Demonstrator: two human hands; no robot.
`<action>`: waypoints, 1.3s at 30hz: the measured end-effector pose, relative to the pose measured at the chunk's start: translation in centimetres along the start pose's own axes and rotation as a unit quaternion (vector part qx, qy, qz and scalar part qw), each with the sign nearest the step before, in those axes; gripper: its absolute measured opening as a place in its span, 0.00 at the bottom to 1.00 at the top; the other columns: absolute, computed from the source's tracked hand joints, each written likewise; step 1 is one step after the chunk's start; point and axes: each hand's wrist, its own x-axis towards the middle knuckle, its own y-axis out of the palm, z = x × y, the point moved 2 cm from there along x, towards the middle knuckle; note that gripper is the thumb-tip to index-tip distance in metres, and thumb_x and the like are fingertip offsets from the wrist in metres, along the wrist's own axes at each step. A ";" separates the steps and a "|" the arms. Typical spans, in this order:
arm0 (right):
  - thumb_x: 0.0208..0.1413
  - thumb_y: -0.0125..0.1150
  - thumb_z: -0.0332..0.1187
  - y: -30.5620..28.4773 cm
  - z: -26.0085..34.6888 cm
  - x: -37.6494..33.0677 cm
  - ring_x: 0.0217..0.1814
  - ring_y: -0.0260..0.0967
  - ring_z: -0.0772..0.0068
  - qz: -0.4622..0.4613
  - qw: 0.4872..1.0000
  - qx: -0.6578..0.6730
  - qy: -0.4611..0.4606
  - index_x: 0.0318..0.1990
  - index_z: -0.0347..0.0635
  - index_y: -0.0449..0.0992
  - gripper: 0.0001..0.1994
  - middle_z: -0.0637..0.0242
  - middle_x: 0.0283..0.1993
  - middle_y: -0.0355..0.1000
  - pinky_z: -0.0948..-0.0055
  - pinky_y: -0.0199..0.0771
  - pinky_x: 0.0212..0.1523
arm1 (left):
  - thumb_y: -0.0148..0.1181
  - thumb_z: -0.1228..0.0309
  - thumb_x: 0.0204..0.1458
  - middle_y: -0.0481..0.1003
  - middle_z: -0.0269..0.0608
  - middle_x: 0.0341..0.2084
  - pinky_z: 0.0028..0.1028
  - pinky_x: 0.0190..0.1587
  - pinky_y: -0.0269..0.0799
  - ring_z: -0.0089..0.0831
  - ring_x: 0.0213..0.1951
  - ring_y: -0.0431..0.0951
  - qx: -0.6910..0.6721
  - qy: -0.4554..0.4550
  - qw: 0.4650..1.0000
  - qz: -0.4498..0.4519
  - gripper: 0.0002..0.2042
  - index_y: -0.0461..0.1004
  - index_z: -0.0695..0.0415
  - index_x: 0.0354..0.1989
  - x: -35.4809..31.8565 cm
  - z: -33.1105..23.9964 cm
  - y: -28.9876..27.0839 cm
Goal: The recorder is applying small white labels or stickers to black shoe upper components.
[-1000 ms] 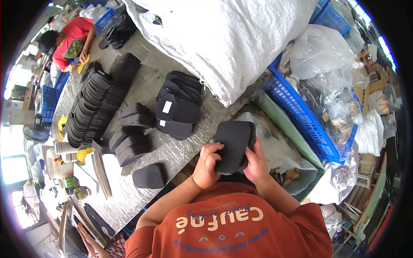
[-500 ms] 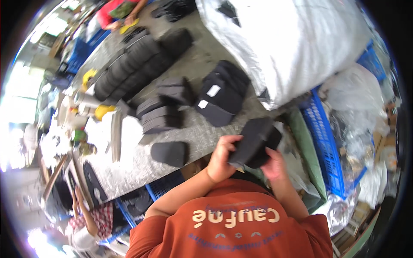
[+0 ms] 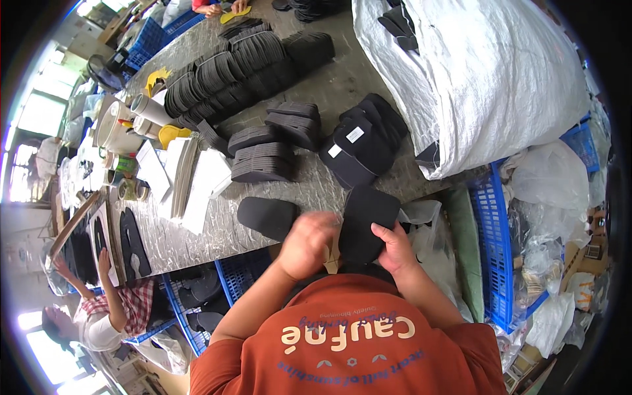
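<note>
My right hand (image 3: 397,251) grips a stack of black foam pads (image 3: 368,220) at its right side, thumb across the top. The top pad is flat with rounded ends; the stack's thickness is mostly hidden from above. My left hand (image 3: 308,245) is just left of the stack, its fingers smeared by motion. Beyond that hand, near the table edge, lies a separate rounded black pad (image 3: 266,217). Further in on the table are small stacks of dark grey pads (image 3: 263,162) and a pile of black pads (image 3: 365,141) with two white labels.
Long rows of black pads (image 3: 230,76) cross the grey table (image 3: 204,253). A large white sack (image 3: 487,79) stands at the right, above a blue crate (image 3: 494,243). White paper stacks (image 3: 201,184) and tubs (image 3: 122,128) are at left. Another person (image 3: 122,303) works at lower left.
The stack has turned so its flat face shows upward. My left hand has come off it and moved left toward the single pad; my right hand keeps its grip.
</note>
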 end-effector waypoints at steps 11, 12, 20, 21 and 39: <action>0.53 0.60 0.29 2.8 -0.4 1.3 0.57 0.67 0.61 0.056 0.979 0.142 0.133 0.58 0.39 0.65 0.24 0.61 0.54 0.69 0.59 0.68 0.58 | 0.62 0.74 0.38 0.69 0.56 0.50 0.44 0.56 0.63 0.52 0.54 0.68 0.096 -0.329 0.927 0.156 0.33 0.60 0.58 0.58 -3.2 7.9 -6.9; 0.53 0.60 0.29 3.0 -0.8 1.1 0.57 0.67 0.61 0.059 0.979 0.141 0.132 0.58 0.39 0.65 0.24 0.61 0.54 0.69 0.59 0.68 0.58 | 0.62 0.73 0.39 0.74 0.58 0.43 0.42 0.52 0.68 0.54 0.47 0.73 -0.011 -0.438 0.891 0.117 0.31 0.59 0.60 0.56 -2.7 7.4 -7.3; 0.48 0.59 0.25 7.1 -4.6 1.9 0.55 0.68 0.63 0.146 0.981 0.080 0.101 0.61 0.43 0.62 0.29 0.62 0.54 0.68 0.60 0.70 0.56 | 0.52 0.71 0.56 0.66 0.49 0.49 0.30 0.58 0.61 0.31 0.54 0.64 -0.500 -0.376 0.780 -0.018 0.29 0.48 0.66 0.62 -3.6 4.8 -4.2; 0.48 0.58 0.25 7.3 -5.0 2.2 0.55 0.68 0.64 0.130 0.987 0.054 0.074 0.62 0.45 0.60 0.30 0.62 0.54 0.68 0.61 0.71 0.55 | 0.53 0.68 0.57 0.67 0.52 0.48 0.32 0.58 0.61 0.34 0.54 0.65 -0.447 -0.379 0.809 0.048 0.28 0.50 0.66 0.62 -4.0 5.4 -4.5; 0.49 0.59 0.38 4.0 -8.6 1.5 0.59 0.67 0.52 0.189 0.917 0.350 0.012 0.60 0.37 0.64 0.30 0.54 0.57 0.69 0.49 0.64 0.61 | 0.72 0.65 0.33 0.72 0.56 0.43 0.41 0.54 0.65 0.53 0.49 0.71 0.084 -0.227 0.964 0.112 0.38 0.60 0.64 0.54 2.4 15.5 -9.5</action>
